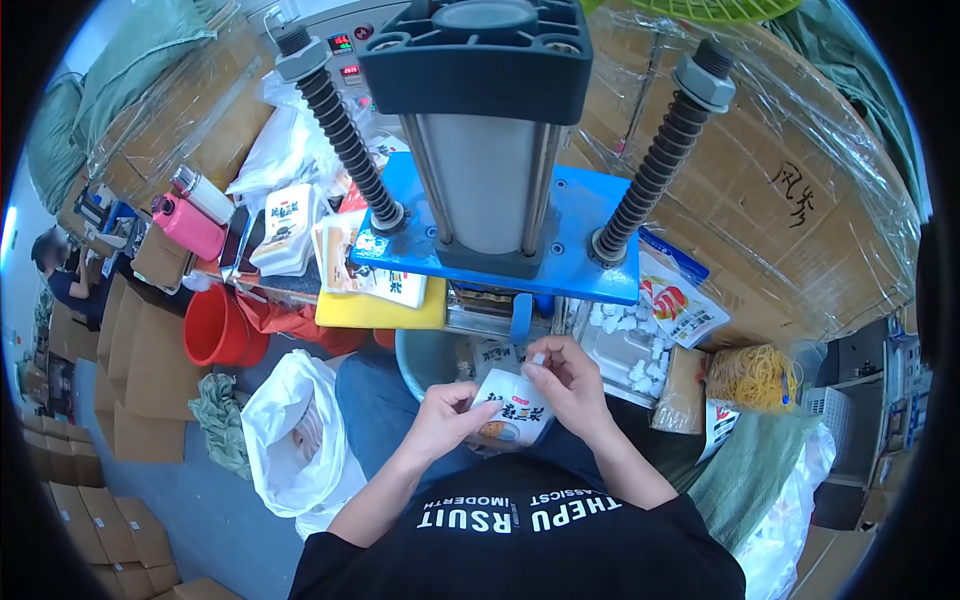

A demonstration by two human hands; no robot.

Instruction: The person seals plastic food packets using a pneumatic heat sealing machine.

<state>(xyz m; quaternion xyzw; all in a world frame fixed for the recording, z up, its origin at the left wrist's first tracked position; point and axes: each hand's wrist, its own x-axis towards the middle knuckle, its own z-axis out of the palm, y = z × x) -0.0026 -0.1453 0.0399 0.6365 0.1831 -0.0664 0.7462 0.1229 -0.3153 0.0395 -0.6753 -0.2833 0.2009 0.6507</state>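
Observation:
A white printed pouch [520, 408] with dark lettering lies across my lap area, below the press. My left hand [447, 414] is closed on its left edge, thumb on the front. At the pouch's upper right corner, my right hand [568, 382] pinches a small white piece [538, 359] between thumb and fingertips. Similar small white pieces [645, 375] lie scattered in a metal tray [610, 362] to the right. Behind the pouch stands a grey-green bucket [408, 362] with more printed pouches [492, 354] in it.
A press with a blue plate [590, 240] rises just ahead of my hands. Printed pouches [375, 280] are stacked on a yellow block [420, 312] at left. A red bucket [215, 325] and white bag [275, 420] stand left; yellow ties [750, 378] lie right. A person [72, 275] works far left.

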